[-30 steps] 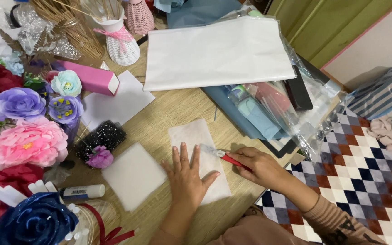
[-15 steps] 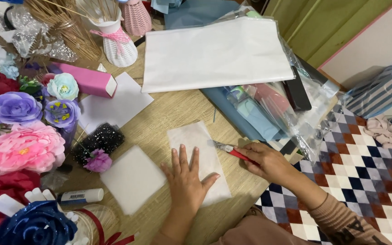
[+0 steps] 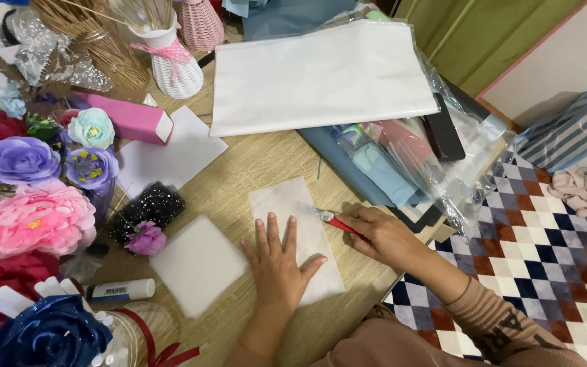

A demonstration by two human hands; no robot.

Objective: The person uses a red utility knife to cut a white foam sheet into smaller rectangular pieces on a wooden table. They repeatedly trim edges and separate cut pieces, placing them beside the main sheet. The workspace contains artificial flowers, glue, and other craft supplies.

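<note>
**Paper strip pinned flat on a crowded table**

Paper strip (image 3: 298,234) lies on the wooden table (image 3: 253,156). The left hand (image 3: 278,261) presses it, fingers spread; the right hand (image 3: 383,236) pinches a red cutter (image 3: 335,221) at its edge. A white square (image 3: 198,265), glue stick (image 3: 120,291) and paper flowers (image 3: 32,217) crowd the left.

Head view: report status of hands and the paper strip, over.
Left hand flat, pressing white paper strip to wooden table. Right hand grips red craft knife, blade at strip's right edge. White square sheet beside strip, nothing across the blade's line.
</note>
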